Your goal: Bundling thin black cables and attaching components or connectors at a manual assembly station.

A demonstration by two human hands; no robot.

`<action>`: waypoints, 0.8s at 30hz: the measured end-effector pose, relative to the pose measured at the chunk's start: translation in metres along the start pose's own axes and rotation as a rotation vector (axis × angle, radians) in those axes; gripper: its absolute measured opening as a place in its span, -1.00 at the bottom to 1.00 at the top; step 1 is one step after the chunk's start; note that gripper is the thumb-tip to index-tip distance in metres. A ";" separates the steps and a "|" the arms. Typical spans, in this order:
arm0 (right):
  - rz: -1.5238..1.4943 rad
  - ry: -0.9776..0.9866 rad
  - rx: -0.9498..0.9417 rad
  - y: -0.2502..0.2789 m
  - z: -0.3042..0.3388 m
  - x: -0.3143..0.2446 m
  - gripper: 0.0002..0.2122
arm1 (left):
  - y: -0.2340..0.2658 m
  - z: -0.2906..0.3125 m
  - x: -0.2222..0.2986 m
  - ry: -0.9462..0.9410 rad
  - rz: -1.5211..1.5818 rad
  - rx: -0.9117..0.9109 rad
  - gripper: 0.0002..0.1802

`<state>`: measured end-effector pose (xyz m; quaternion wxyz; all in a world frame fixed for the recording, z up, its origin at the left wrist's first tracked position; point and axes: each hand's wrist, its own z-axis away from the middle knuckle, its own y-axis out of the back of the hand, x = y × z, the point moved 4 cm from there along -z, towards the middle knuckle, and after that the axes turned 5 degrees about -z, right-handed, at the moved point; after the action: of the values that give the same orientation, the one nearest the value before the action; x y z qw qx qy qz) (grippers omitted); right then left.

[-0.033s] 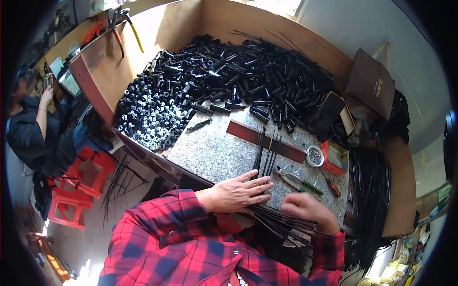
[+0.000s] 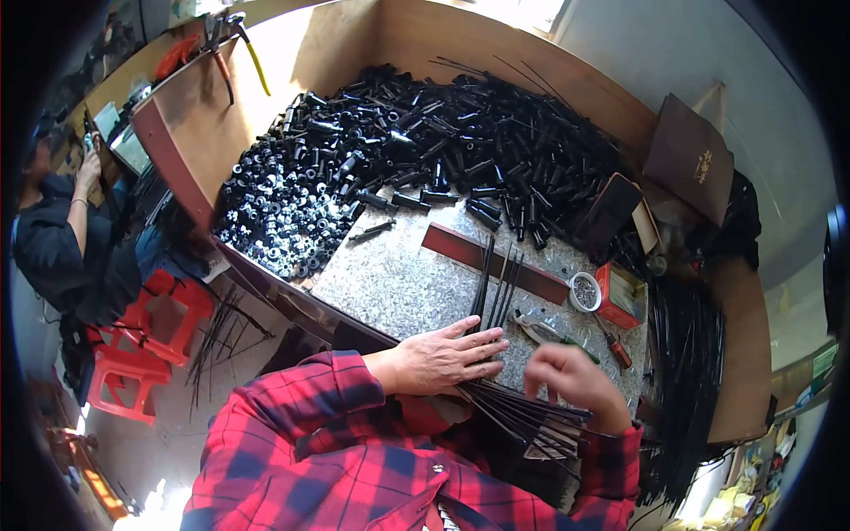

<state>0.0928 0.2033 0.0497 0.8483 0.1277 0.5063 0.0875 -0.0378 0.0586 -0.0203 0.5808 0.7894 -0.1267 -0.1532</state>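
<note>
My left hand [image 2: 438,357] lies flat, fingers stretched out, over a bundle of thin black rods [image 2: 509,410] at the near edge of the worktop. Several rods [image 2: 498,288] stick out past its fingertips toward a dark red flat bar [image 2: 496,263]. To the right, my right hand [image 2: 580,380] hovers by the bundle's other end. Its fingers are loosely bent and a little apart, and I see nothing in them. Just beyond it lie green-handled pliers [image 2: 544,332], partly hidden by that hand, and a red-handled screwdriver [image 2: 617,347].
A heap of black tubular parts [image 2: 460,133] and shiny small rings [image 2: 288,208] fills the back and left. A white cup of small pieces [image 2: 584,290] stands beside a red box [image 2: 622,296]. More black rods [image 2: 686,380] lie at right. A person [image 2: 71,217] works at far left.
My right hand has risen slightly and its curled fingers have loosened, now covering more of the pliers. My left hand stays in place on the rods.
</note>
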 end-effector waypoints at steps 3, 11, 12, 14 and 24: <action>-0.312 0.175 0.359 0.021 -0.040 0.001 -0.84 | -0.002 -0.004 0.002 -0.005 0.007 0.013 -0.22; 0.319 0.249 0.657 0.011 -0.109 -0.041 -0.25 | -0.003 -0.004 0.002 0.004 -0.027 0.063 -0.20; 0.446 0.203 0.659 0.009 -0.112 -0.043 -0.17 | -0.003 -0.003 0.002 0.010 -0.020 0.071 -0.20; 0.507 0.263 0.656 0.010 -0.119 -0.039 -0.16 | -0.005 -0.001 0.001 0.016 -0.017 0.077 -0.20; -0.155 0.241 0.579 0.014 -0.112 -0.022 -0.33 | -0.004 -0.001 -0.001 0.009 -0.015 0.095 -0.23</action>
<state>-0.0165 0.2252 0.0216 0.7149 0.3133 0.6153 -0.1105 -0.0381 0.0611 -0.0237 0.5419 0.8178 -0.1253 -0.1477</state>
